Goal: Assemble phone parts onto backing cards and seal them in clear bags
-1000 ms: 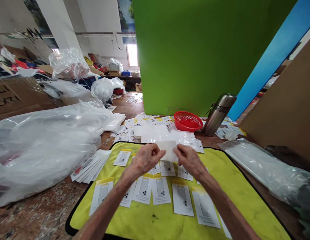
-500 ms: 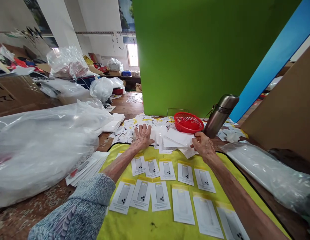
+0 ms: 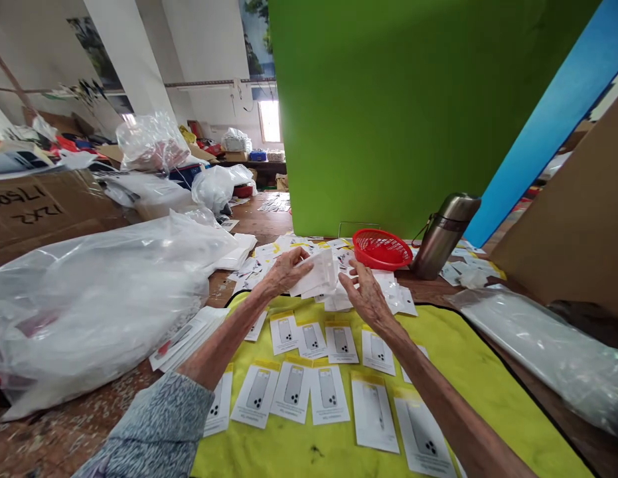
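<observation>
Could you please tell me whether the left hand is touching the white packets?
Touching: the head view shows the left hand holding the white packets, its thumb lying over their edge.

Brown table [image 3: 44, 431], yellow mat [image 3: 488, 378], printed cards [image 3: 330, 398]

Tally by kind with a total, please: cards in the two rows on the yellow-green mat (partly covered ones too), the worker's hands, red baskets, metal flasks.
Cards: 13, at least partly showing
Left hand and right hand: 2
Red basket: 1
Metal flask: 1
Total: 17
</observation>
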